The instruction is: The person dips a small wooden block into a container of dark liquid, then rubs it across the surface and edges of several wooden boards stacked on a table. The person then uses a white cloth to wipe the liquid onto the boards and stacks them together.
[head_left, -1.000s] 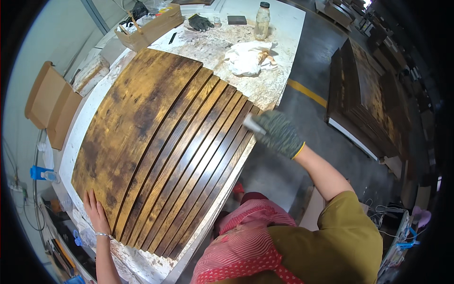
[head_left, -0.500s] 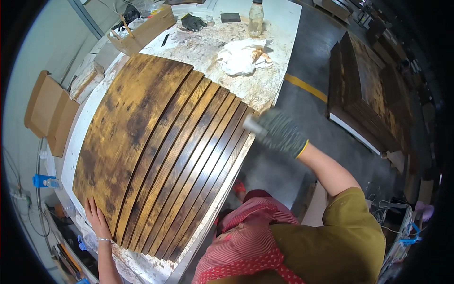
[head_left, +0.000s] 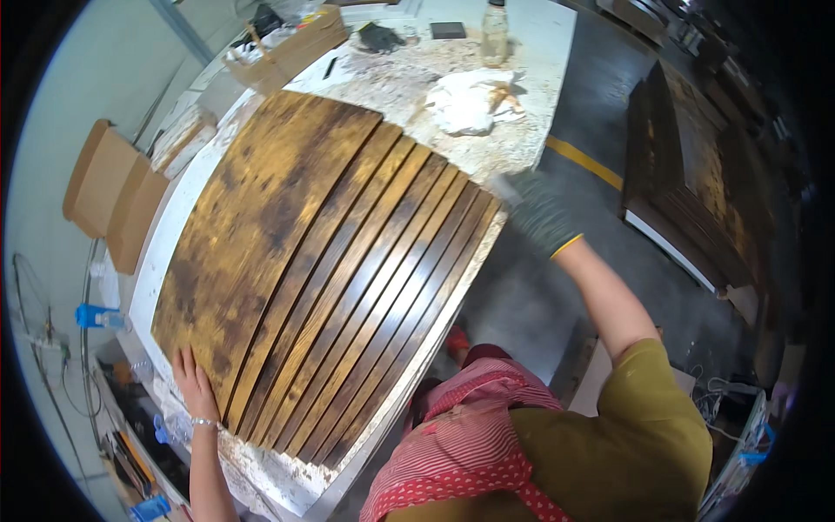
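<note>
Panel: stained slatted wood panel (head_left: 322, 278), dark brown with yellow patches, lies flat on the white table (head_left: 539, 52) and covers most of its near half; its slats run from the near edge toward the far right.
Left hand: bare left hand (head_left: 193, 383), bracelet at the wrist, fingers spread flat on the panel's near left corner; open, gripping nothing.
Right hand: gloved right hand (head_left: 541, 211), grey-green glove with yellow cuff, at the panel's far right corner, closed round a small pale object (head_left: 503, 187), too blurred to identify.
Table surface: bare part beyond the panel is smeared with brown stain.
Rag: crumpled white rag (head_left: 470, 97) on the table just past the panel.
Bottle: clear bottle (head_left: 494, 22) at the far end, near a dark glove (head_left: 379, 36).
Box: open cardboard box (head_left: 287, 48) at the far left corner.
Left side: flat cardboard (head_left: 109, 196) against the wall.
Right side: stack of dark panels (head_left: 696, 174) on the floor, well apart.
</note>
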A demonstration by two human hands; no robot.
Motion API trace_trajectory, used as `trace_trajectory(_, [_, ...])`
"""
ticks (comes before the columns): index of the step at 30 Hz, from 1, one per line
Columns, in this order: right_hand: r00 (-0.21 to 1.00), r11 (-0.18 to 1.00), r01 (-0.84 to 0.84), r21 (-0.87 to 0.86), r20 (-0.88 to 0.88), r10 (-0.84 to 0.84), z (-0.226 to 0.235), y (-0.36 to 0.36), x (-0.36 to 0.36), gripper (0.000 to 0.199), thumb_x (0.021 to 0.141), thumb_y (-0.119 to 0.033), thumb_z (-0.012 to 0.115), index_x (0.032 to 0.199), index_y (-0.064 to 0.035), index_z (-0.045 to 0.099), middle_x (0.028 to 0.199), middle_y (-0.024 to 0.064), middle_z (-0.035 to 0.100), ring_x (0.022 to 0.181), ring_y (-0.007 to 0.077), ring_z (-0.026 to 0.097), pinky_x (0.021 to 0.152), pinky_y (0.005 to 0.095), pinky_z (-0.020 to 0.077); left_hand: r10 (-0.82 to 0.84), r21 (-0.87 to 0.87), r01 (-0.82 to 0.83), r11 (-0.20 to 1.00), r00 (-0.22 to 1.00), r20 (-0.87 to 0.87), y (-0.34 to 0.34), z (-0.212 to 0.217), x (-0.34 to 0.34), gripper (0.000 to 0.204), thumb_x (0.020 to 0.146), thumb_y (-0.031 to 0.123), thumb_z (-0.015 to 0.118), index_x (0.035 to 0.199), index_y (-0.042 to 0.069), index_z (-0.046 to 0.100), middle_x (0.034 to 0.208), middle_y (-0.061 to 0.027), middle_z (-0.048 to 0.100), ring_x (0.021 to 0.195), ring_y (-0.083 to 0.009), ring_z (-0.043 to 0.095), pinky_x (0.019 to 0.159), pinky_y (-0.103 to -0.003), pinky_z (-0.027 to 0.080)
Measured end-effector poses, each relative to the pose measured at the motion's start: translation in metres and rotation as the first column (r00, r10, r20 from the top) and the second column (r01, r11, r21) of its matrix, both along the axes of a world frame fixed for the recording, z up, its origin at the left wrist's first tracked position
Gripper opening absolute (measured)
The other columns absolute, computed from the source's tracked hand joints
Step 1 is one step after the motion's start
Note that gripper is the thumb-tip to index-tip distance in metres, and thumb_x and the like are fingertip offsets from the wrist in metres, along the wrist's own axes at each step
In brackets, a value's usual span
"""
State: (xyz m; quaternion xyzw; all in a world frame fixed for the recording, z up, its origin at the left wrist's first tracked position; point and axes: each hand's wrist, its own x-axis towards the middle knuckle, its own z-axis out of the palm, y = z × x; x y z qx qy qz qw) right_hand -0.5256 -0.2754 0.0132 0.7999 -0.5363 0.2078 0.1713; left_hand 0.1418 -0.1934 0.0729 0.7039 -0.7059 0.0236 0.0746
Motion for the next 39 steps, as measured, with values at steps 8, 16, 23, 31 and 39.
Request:
trace_trajectory(8, [0.834, 0.966, 0.075, 0.249, 0.515, -0.198, 0.010, 0.021, 0.019, 0.030, 0.082, -0.017, 0.067, 0.108, -0.0024, 0.061, 0.095, 0.0147, 0.061, 0.089, 0.0306, 0.059, 0.078, 0.0381, 0.0470, 0.026, -0.032, -0.028, 0.999, 0.998, -0.063, 0.001, -0.006, -0.008, 0.045, 0.093, 0.022, 0.043, 0.137, 0.009, 0.042, 0.143, -0.0190, 0.031, 0.132, -0.0372, 0.030, 0.109, -0.042, 0.025])
trace_trajectory(16, [0.717, 0.897, -0.311, 0.312, 0.697, 0.006, 0.043, 0.035, 0.118, 0.028, 0.083, -0.008, 0.066, 0.110, -0.0013, 0.060, 0.103, 0.0117, 0.060, 0.093, 0.0226, 0.059, 0.083, 0.0319, 0.0472, -0.011, -0.031, 0.008, 0.999, 0.995, -0.101, 0.000, -0.006, -0.010, 0.047, 0.095, 0.038, 0.043, 0.138, 0.020, 0.042, 0.143, -0.0182, 0.032, 0.131, -0.0384, 0.028, 0.109, -0.044, 0.025])
trace_trajectory(23, [0.782, 0.840, -0.484, 0.245, 0.551, 0.290, 0.072, 0.082, 0.227, 0.032, 0.079, -0.013, 0.069, 0.107, -0.0006, 0.061, 0.096, 0.0156, 0.062, 0.091, 0.0316, 0.060, 0.081, 0.0359, 0.0475, -0.063, 0.022, 0.066, 0.998, 0.994, -0.092, 0.000, -0.005, 0.005, 0.048, 0.095, 0.045, 0.039, 0.139, 0.026, 0.040, 0.145, -0.0167, 0.030, 0.132, -0.0380, 0.027, 0.109, -0.044, 0.027])
trace_trajectory(31, [0.745, 0.736, -0.593, 0.327, 0.571, 0.346, 0.079, 0.147, 0.328, 0.033, 0.080, -0.019, 0.068, 0.107, -0.0027, 0.063, 0.093, 0.0156, 0.062, 0.086, 0.0314, 0.060, 0.076, 0.0375, 0.0491, 0.007, 0.016, -0.005, 1.000, 0.991, -0.134, 0.000, -0.004, 0.000, 0.052, 0.095, 0.050, 0.036, 0.140, 0.026, 0.038, 0.147, -0.0153, 0.028, 0.136, -0.0364, 0.022, 0.108, -0.050, 0.026])
trace_trajectory(39, [0.440, 0.180, -0.833, 0.524, 0.427, 0.790, 0.065, 0.229, 0.486, 0.039, 0.085, -0.034, 0.056, 0.113, -0.0071, 0.058, 0.091, 0.0136, 0.059, 0.082, 0.0310, 0.059, 0.072, 0.0423, 0.0465, 0.063, 0.139, -0.040, 0.990, 0.983, -0.170, 0.001, -0.004, -0.011, 0.054, 0.094, 0.050, 0.034, 0.143, 0.027, 0.032, 0.152, -0.0122, 0.020, 0.140, -0.0344, 0.015, 0.107, -0.057, 0.024])
